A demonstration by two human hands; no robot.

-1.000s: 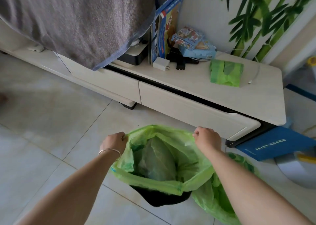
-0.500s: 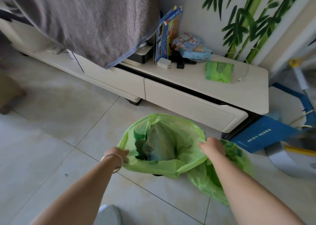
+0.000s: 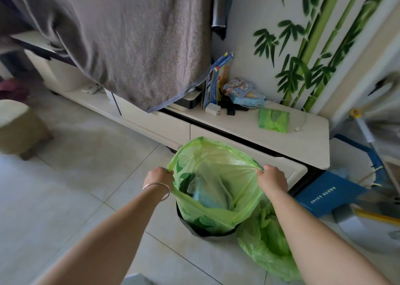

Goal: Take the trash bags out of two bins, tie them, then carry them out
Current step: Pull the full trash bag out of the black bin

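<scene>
1. Trash bag, bright green, sits at about 6 o'clock in the head view, its lower part down inside the dark bin on the tiled floor, its mouth pulled wide between two fists.
2. Left hand, at 9 o'clock of the bag's mouth, has its fingers curled tight around a bunch of the rim; a silver bangle rides the wrist.
3. Bag body hangs between and below both grips, so the load looks to be carried at two opposite rim points, with the film stretched taut across the far edge.
4. Right hand, at 3 o'clock of the mouth, pinches the opposite rim in a closed fist.
5. Second green bag lies on the floor at 4 o'clock of the bin, touching it, partly under the right forearm.
6. Risk, as I judge it: thin film under this stretch could tear at either pinch if the contents are heavy or the bag snags on the bin's lip.
7. Also watch for the bin lifting with the bag and tipping, or an uneven pull spilling the contents.
</scene>
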